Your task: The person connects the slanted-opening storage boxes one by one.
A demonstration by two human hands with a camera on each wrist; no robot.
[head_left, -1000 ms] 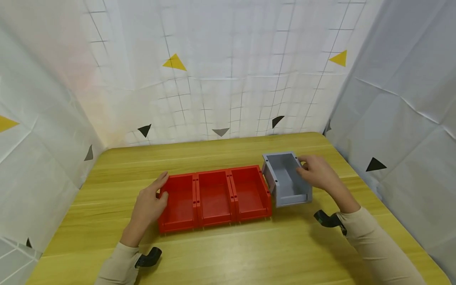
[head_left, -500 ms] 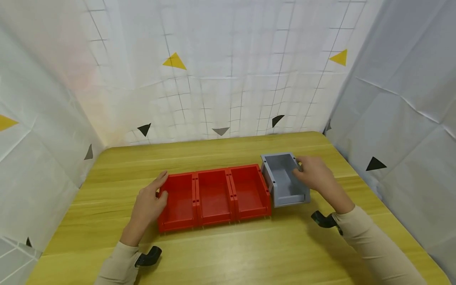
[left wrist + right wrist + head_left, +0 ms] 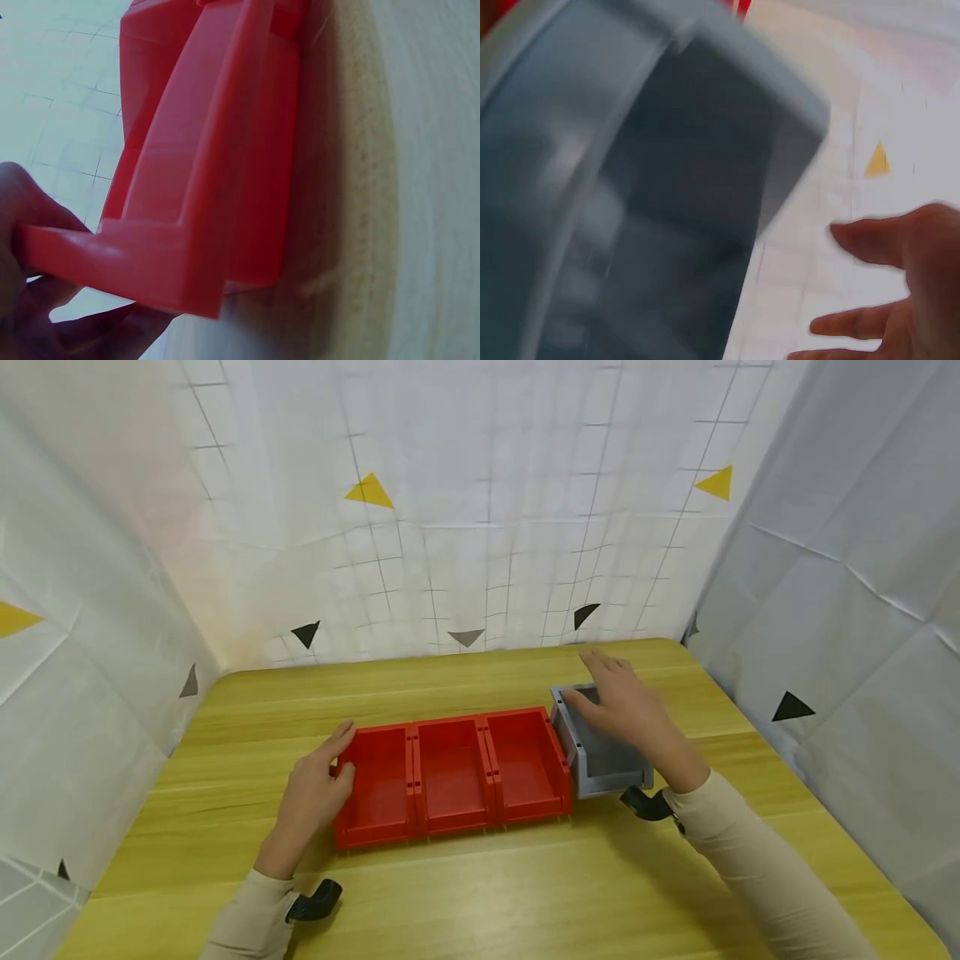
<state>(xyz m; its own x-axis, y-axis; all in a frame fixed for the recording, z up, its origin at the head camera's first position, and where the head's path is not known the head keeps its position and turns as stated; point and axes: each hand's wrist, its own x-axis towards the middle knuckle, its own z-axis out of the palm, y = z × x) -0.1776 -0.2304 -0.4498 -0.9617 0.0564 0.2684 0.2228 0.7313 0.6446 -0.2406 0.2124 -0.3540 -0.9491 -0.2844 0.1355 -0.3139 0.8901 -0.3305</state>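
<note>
Three red plastic storage bins stand side by side in a row: a left bin point(image 3: 377, 785), a middle bin point(image 3: 452, 775) and a right bin point(image 3: 522, 764). My left hand point(image 3: 313, 793) grips the outer side wall of the left bin, thumb inside and fingers outside; the left wrist view shows this red wall point(image 3: 97, 259) between them. A grey bin point(image 3: 611, 768) stands at the right end of the row, its left side close against the right red bin. Over it hovers my right hand point(image 3: 622, 706), fingers spread and holding nothing. In the right wrist view the grey bin point(image 3: 697, 150) is blurred, apart from the thumb.
The bins stand on a wood-grain table point(image 3: 480, 893). White sheets point(image 3: 480, 485) with grid lines and yellow and black triangles hang behind it and at both sides. Each wrist carries a small black camera point(image 3: 318, 902).
My right hand has let go of the grey bin's right wall and moved up and left over it. Earlier, the grey bin shifted slightly left. My left hand has stayed in place.
</note>
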